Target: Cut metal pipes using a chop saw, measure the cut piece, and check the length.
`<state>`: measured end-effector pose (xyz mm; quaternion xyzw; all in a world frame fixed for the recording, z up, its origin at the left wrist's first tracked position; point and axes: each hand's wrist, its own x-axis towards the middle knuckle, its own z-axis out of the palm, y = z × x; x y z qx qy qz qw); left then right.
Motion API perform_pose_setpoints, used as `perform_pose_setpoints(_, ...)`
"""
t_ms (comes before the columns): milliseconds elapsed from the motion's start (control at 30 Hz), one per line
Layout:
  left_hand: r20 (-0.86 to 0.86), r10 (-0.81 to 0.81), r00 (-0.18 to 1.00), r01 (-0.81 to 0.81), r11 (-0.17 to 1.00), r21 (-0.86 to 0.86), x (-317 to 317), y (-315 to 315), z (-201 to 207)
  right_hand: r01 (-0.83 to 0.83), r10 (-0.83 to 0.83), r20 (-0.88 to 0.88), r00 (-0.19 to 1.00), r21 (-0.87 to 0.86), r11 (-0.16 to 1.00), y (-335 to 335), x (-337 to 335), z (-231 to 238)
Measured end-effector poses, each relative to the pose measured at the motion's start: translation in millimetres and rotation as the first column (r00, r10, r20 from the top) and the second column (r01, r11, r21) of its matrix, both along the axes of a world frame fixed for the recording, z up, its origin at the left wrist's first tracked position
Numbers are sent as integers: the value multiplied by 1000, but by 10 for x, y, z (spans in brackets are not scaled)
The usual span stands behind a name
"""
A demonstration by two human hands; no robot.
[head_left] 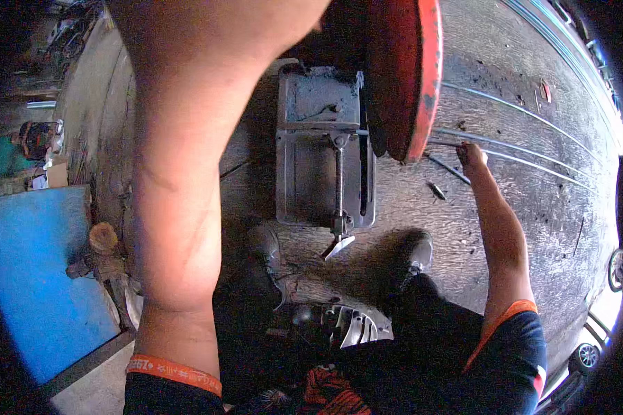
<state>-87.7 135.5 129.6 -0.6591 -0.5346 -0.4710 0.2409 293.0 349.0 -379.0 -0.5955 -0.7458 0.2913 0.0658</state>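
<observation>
A cut-off saw stands on the ground in front of me, with a red blade guard [428, 76] and a dark grey metal base [311, 180]. A clamp screw [339, 176] with a crank handle [338, 246] lies along the base. My left forearm reaches up over the picture's left side toward the saw's top, and its hand is cut off by the upper edge. My right hand [471, 156] is closed around a thin metal rod [533, 167], just right of the guard. The rod's inner end runs toward the saw and is hidden by the guard.
More long rods [526, 115] lie along the ground to the right. A small dark piece [437, 190] rests near the saw base. My shoes [417, 250] stand close to it. Leftward are a blue panel [41, 277] and a round-topped wooden piece [104, 237].
</observation>
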Motion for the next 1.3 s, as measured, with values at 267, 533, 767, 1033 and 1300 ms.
perform_pose_setpoints(267,-9,-43,999,42,992,-118,160,-157,204,530,-796,-286,534,-621,578,-334,-1041,-878)
perform_pose_setpoints(533,417,-100,904,85,995,54,-250,-293,-184,-19,7,-72,997,-172,985,-1170,-1888,-301)
perform_pose_setpoints(767,494,497,714,-384,867,-318,-1754,-1175,-2103,484,-837,-350,421,-693,534,-806,-1356,-295)
perform_pose_setpoints(1033,-164,453,876,-177,-14,-984,-2085,-2581,-4184,338,-610,-343,714,-594,730,-657,-1202,-284)
perform_pose_setpoints(1300,-474,302,827,-430,-202,-880,-1820,-2338,-4321,-418,458,435,776,-190,888,-819,-1423,158)
